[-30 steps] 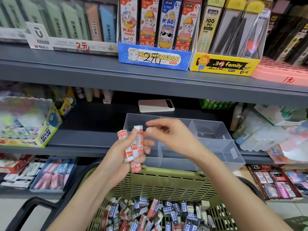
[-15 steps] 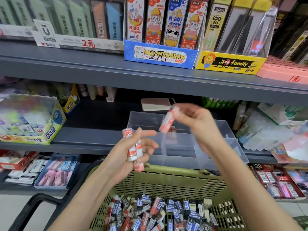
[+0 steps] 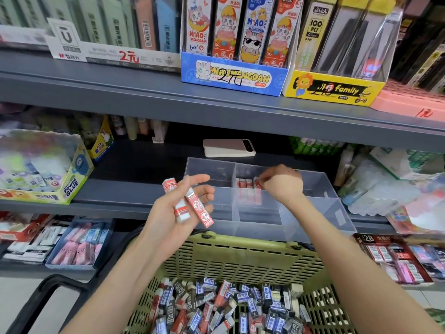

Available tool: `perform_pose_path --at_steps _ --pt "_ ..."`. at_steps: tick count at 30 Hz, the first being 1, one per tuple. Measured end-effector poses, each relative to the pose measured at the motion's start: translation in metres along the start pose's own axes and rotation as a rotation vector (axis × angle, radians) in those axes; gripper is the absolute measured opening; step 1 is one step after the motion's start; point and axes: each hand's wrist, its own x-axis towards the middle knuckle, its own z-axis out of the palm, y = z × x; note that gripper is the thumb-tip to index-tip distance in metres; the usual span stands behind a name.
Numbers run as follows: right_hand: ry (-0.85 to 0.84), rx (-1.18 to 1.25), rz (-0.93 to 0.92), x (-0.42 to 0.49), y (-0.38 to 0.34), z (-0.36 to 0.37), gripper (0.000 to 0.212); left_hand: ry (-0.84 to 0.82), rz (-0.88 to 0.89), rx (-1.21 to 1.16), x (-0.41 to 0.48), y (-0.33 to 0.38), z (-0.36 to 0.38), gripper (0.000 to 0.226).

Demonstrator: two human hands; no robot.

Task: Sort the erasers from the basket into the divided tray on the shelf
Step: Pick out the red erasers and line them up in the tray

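Note:
A clear divided tray [image 3: 320,227] stands on the middle shelf. My right hand [image 3: 281,183] is lowered into its middle back compartment and pinches a red eraser [image 3: 257,184] beside a row of red erasers [image 3: 245,183] standing there. My left hand [image 3: 179,208] hovers in front of the tray's left side and holds two red-and-white erasers [image 3: 192,204] between its fingers. Below, a green basket [image 3: 240,256] holds several red, blue and black sleeved erasers [image 3: 228,307].
A beige phone [image 3: 228,147] lies on the shelf behind the tray. A glue box [image 3: 43,169] stands at left, plastic-wrapped packs [image 3: 385,189] at right. Display boxes [image 3: 233,75] line the upper shelf. The basket's black handle [image 3: 45,292] juts out lower left.
My right hand took one red eraser from my left hand, carried it up over the tray and has lowered it into the middle back compartment. My left hand stayed roughly in place.

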Motion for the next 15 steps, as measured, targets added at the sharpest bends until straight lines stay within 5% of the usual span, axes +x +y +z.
perform_pose_path --at_steps 4,7,9,12,15 --pt "-0.038 -0.049 -0.029 0.000 0.002 -0.003 0.022 0.003 -0.001 0.010 0.001 0.000 0.000 0.037" --pt "0.086 0.019 -0.099 -0.016 0.005 -0.012 0.024 0.011 0.001 -0.020 0.000 0.000 0.002 0.038" --pt "0.135 0.299 -0.149 -0.037 -0.001 -0.020 0.022 0.017 0.007 -0.056 0.000 0.000 0.004 0.037" --pt "-0.038 0.782 -0.267 -0.082 -0.027 -0.033 0.024 0.018 0.030 -0.083 -0.002 -0.001 0.007 0.037" --pt "-0.082 0.857 -0.312 -0.115 -0.052 -0.031 0.019 0.004 0.054 -0.112 -0.005 -0.003 0.008 0.038"
